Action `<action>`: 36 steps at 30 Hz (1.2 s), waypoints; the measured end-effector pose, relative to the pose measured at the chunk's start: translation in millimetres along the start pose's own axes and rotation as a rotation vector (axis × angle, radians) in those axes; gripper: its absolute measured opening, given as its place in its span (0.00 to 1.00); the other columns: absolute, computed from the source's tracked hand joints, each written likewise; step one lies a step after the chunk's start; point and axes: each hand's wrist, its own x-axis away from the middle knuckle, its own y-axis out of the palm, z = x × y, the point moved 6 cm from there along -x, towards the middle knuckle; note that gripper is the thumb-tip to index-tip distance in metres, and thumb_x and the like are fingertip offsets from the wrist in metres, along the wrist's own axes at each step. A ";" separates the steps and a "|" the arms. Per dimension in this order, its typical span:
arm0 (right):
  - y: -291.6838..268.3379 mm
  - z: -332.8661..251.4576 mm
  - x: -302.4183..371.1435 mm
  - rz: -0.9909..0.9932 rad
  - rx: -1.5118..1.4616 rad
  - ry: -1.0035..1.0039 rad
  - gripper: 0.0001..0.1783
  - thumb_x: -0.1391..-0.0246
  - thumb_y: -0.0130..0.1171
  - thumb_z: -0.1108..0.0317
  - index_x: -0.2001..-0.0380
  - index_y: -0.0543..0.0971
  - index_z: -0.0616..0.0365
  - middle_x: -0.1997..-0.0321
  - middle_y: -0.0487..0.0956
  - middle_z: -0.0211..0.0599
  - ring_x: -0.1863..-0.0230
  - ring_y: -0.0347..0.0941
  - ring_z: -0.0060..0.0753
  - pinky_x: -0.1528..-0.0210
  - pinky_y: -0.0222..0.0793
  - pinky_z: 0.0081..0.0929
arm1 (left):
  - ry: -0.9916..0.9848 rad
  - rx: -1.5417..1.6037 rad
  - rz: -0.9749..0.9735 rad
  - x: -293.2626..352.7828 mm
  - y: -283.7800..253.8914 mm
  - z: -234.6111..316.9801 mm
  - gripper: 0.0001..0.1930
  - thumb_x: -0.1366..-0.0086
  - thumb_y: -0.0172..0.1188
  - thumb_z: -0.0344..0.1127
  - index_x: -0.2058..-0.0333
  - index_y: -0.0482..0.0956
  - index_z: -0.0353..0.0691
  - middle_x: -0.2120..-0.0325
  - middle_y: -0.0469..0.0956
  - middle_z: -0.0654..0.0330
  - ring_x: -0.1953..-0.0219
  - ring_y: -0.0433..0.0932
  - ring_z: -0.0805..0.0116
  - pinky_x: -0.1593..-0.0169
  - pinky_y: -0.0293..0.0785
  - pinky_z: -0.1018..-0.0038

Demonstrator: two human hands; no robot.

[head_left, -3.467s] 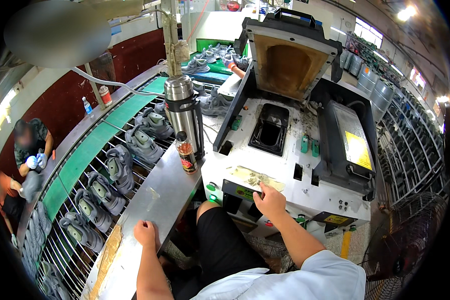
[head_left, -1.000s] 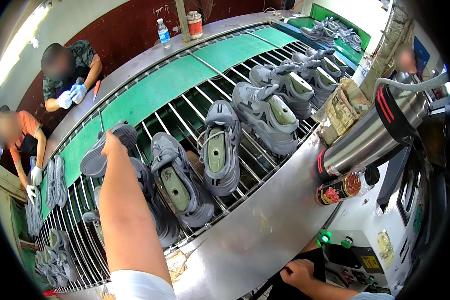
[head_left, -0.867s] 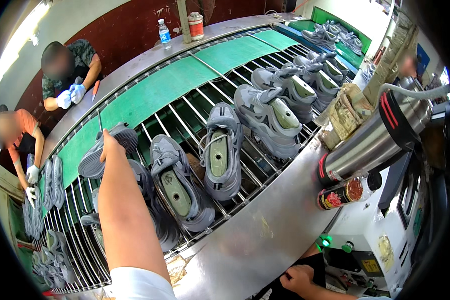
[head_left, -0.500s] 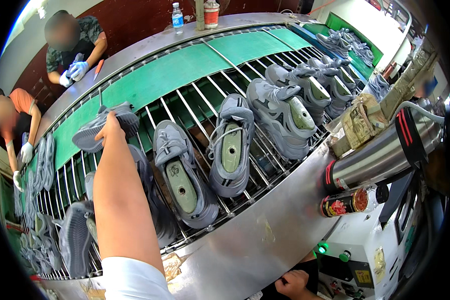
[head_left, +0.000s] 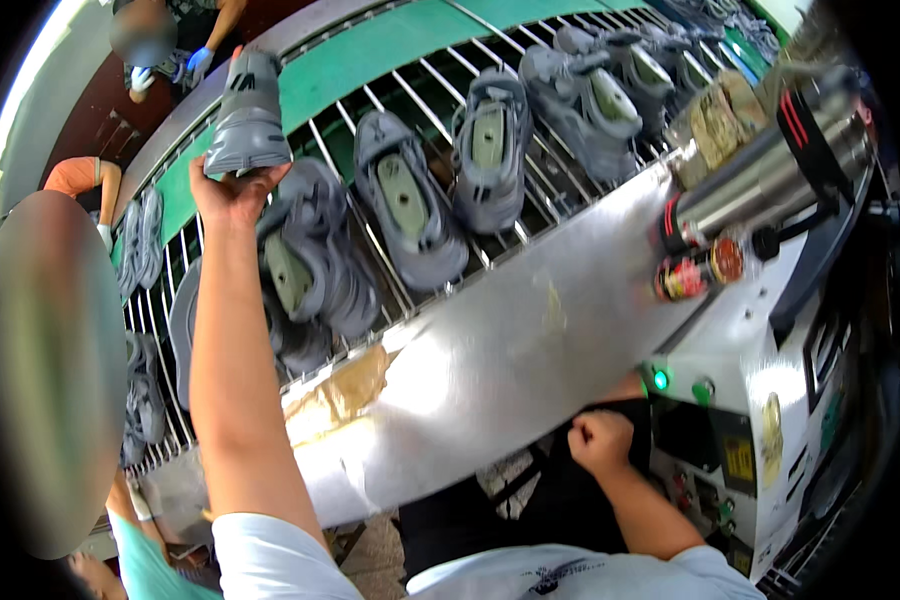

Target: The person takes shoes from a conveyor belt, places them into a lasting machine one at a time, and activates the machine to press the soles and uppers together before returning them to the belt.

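The person's left hand (head_left: 232,198) held 1 grey shoe (head_left: 248,120) from below, with the thumb on 1 side and the fingers on the other, so it was gripping the shoe at its heel end. This shoe was upright, with its heel toward the person, and it appeared in front of the green strip (head_left: 370,60) at the far side of the rack (head_left: 177,430). The right hand (head_left: 602,440) was near the dark shorts (head_left: 560,475), its fingers folded into a loose fist (I cannot tell if something small was inside). Along the rack stood a row of other grey shoes (head_left: 440,262), the nearest ones beside the left forearm. On the metal table (head_left: 510,330) there was a patch of brown tape (head_left: 340,395), and at its right end a steel flask (head_left: 745,185) was just beside a bottle (head_left: 695,275) with a dark cap. Below these was a white machine (head_left: 780,370) with a lit green button (head_left: 661,380). Across the rack, a co-worker wore a blue glove (head_left: 200,62).
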 end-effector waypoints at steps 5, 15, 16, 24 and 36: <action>-8.5 -12.6 11.6 0.002 -0.120 0.080 0.02 0.64 0.62 0.70 0.80 0.79 0.53 0.81 0.77 0.36 0.79 0.74 0.40 0.75 0.70 0.33 | 0.035 -0.035 -0.495 168.9 16.3 -18.2 0.31 0.43 0.47 0.52 0.48 0.66 0.33 0.50 0.69 0.42 0.48 0.69 0.45 0.46 0.63 0.39; -88.8 -119.3 2.5 -0.102 -1.869 -0.025 0.47 0.45 0.56 0.58 0.31 0.40 0.47 0.47 0.70 0.43 0.54 0.71 0.31 0.58 0.70 0.24 | -0.235 -0.325 -0.604 435.3 -10.2 -175.3 0.27 0.37 0.55 0.48 0.46 0.66 0.34 0.56 0.73 0.52 0.56 0.72 0.60 0.67 0.77 0.71; -114.8 -130.7 3.8 -0.109 -2.014 -0.156 0.47 0.44 0.54 0.58 0.30 0.37 0.47 0.42 0.67 0.45 0.55 0.72 0.30 0.63 0.71 0.22 | -0.299 -0.341 -0.680 446.5 -14.6 -190.9 0.25 0.37 0.55 0.47 0.48 0.68 0.33 0.59 0.74 0.53 0.59 0.73 0.62 0.67 0.76 0.71; -201.0 -9.3 115.2 0.528 -2.235 0.132 0.35 0.53 0.50 0.44 0.47 0.72 0.57 0.51 0.77 0.44 0.52 0.74 0.43 0.47 0.69 0.40 | -0.372 -1.294 -1.112 491.1 26.3 -298.7 0.16 0.34 0.56 0.38 0.74 0.79 0.29 0.80 0.78 0.58 0.77 0.76 0.73 0.71 0.70 0.77; -436.0 152.0 159.3 1.265 -0.869 0.369 0.47 0.67 0.52 0.70 0.35 0.57 0.58 0.49 0.72 0.43 0.52 0.69 0.40 0.48 0.64 0.32 | 0.826 -1.697 -1.113 346.2 -103.3 -267.8 0.14 0.45 0.61 0.37 0.85 0.74 0.36 0.91 0.71 0.53 0.89 0.70 0.59 0.80 0.66 0.66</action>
